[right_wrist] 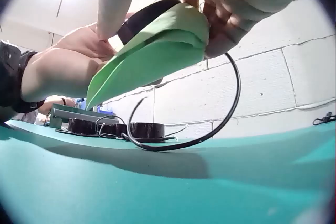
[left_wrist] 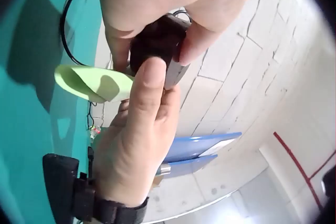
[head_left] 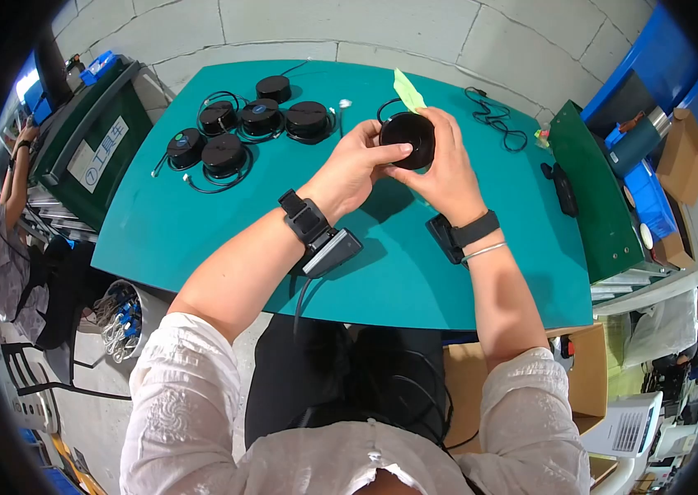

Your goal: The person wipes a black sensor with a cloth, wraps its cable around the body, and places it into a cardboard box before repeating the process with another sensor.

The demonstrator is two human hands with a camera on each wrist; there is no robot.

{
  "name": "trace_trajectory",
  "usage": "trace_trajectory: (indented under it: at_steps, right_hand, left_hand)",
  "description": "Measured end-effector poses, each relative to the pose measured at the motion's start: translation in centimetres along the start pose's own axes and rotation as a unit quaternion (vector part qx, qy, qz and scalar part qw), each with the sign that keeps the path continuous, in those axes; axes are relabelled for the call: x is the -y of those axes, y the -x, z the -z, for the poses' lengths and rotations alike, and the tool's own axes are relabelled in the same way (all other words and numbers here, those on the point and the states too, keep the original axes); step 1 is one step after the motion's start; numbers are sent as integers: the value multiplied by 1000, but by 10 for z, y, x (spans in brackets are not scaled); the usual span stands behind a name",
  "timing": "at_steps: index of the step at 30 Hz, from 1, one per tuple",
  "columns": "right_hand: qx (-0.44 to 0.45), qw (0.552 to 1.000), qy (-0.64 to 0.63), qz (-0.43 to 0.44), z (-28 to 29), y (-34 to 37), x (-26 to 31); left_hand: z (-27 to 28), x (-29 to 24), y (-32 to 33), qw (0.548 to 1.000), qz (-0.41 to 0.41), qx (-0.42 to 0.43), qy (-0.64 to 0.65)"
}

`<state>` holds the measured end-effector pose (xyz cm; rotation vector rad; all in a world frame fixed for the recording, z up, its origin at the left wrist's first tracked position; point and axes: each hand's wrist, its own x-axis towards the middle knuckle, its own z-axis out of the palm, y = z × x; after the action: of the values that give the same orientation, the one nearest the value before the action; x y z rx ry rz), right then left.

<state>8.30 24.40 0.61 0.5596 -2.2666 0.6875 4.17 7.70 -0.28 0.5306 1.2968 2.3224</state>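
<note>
Both hands hold one round black part above the green table, its dark glossy face toward the head camera. The left hand grips its left side, thumb on the face. On the other side the right hand curls its fingers round the edge, thumb at the bottom. A light green piece sticks out beyond the part's top; in the right wrist view this green piece lies folded against the part by the right fingers. A black cable loops down from the part.
Several round black parts with cables lie at the table's back left. A thin black cable and a small black object lie on the right. Green cabinets flank the table. Another person's arm shows at far left.
</note>
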Motion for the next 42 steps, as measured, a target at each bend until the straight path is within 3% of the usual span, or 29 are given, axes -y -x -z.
trace_trajectory:
  at_steps: [2,4,5,7,11,13,17,18,20,21,24,27,29,31,33,34,37,39,42]
  right_hand:
    - [-8,1000,18,18,5,-1,3]
    - [8,997,48,57,9,-3,7]
    - [25,992,79,98,10,-4,8]
    - [20,992,78,100,10,-4,12]
    - [16,986,76,150,12,-5,13]
    - [3,993,36,114,9,-4,10]
    - [-9,998,-66,5,3,-1,-1]
    - [-9,998,-66,6,4,-2,0]
    - [21,994,-28,108,7,-4,5]
    - [48,989,-8,141,6,-6,13]
    - [82,986,-38,137,8,-4,22]
    - [38,991,-22,130,9,-5,4]
    - [-19,997,-29,65,11,-5,-2]
    - [-17,998,-41,39,11,-4,2]
    - [31,989,4,144,7,-5,12]
    - [70,987,27,146,9,-5,29]
    - [84,988,-16,131,8,-5,15]
    - [77,988,7,134,9,-6,3]
    - [9,999,-16,34,8,-2,-1]
  left_hand:
    - [-1,-3,0,1000,-2,-4,-19]
    - [9,-11,-8,993,-80,41,-83]
    - [13,-14,-9,993,-79,40,-83]
    - [16,-20,-9,985,-75,18,-157]
    - [17,-21,-7,994,-62,-24,-92]
    - [17,-21,-7,995,-54,-39,-70]
    - [23,-12,-13,981,-131,-24,-142]
    - [21,-11,-13,962,-157,-28,-224]
    - [17,-9,-9,919,-169,-45,-352]
    - [14,-7,-7,949,-142,-8,-282]
    - [11,-3,-6,946,-149,5,-287]
    - [6,-6,-4,955,-131,3,-267]
    - [10,-4,-6,923,-190,-47,-331]
    - [12,-6,-6,936,-169,-44,-305]
    - [13,-8,-7,954,-143,-75,-254]
    - [13,-9,-6,953,-144,-76,-254]
    - [10,-10,-1,931,-166,-12,-326]
    - [12,-7,-6,925,-154,-12,-348]
    - [12,-6,-5,977,-132,-39,-160]
